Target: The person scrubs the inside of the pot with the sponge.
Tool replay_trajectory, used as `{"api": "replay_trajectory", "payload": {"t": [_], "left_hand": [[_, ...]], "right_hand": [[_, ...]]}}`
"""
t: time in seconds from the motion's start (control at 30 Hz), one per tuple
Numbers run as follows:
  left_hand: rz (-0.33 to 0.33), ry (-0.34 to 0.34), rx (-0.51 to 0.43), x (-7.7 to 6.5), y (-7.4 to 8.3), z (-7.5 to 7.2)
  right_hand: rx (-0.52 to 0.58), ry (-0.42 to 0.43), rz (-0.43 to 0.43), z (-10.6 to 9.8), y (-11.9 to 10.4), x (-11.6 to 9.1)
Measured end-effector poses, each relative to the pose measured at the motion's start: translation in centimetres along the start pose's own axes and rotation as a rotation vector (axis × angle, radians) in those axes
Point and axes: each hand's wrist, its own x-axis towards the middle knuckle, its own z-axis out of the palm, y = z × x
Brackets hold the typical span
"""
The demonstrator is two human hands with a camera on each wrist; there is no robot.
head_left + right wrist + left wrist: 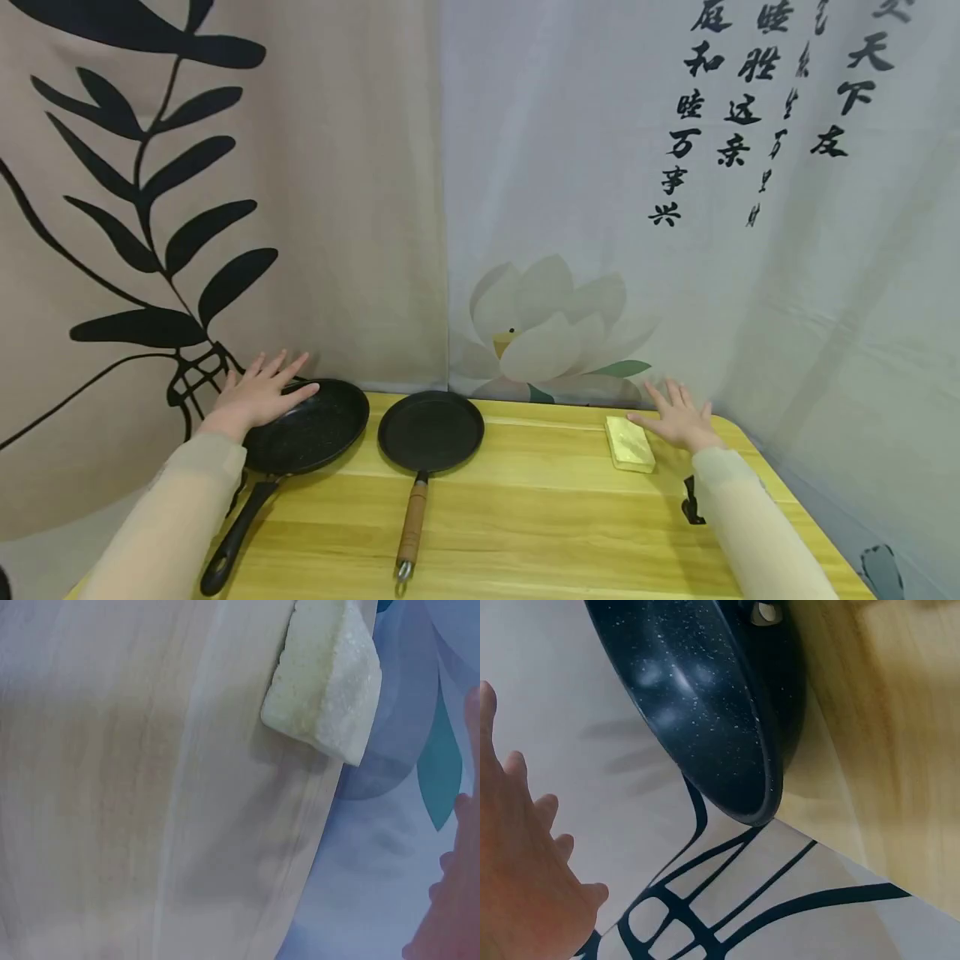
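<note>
A wooden bench (pixel 540 500) carried a frying pan (pixel 322 427) at left, its handle (pixel 238 537) aimed nearward and left; beside it, a flat pan (pixel 431 431) pointed nearward. The left hand (pixel 257 403) and right hand (pixel 681 425) spread their empty fingers (pixel 292 370); the left wrist view alone showed a gap beside the frying pan. A yellow sponge (pixel 630 444) lay lengthwise front-to-back near the far edge (pixel 540 405), open wood leftward.

Pale block (pixel 321 682) nr tbl (pixel 112 787) edge; R hand (pixel 454 892) apart.
</note>
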Motion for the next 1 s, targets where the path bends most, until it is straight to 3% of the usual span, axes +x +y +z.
{"api": "replay_trajectory", "payload": {"t": [0.2,0.37,0.53,0.8,1.0], "left_hand": [[0.047,0.011,0.002,-0.5,1.4,-0.4],[0.15,0.053,0.012,-1.0,4.3,-0.8],[0.274,0.073,0.027,-2.7,7.7,-0.4],[0.362,-0.025,0.03,-5.5,13.3,1.2],[0.436,-0.09,-0.012,-7.2,15.5,3.2]], "right_hand": [[-0.022,-0.029,-0.014,1.9,-0.4,-0.5],[-0.038,-0.046,0.015,2.6,-2.3,-1.1],[-0.038,-0.044,0.044,3.5,-4.1,-1.0],[0.023,-0.019,0.115,5.4,-5.3,-1.3],[0.044,-0.013,0.102,5.6,-5.1,-1.2]]}}
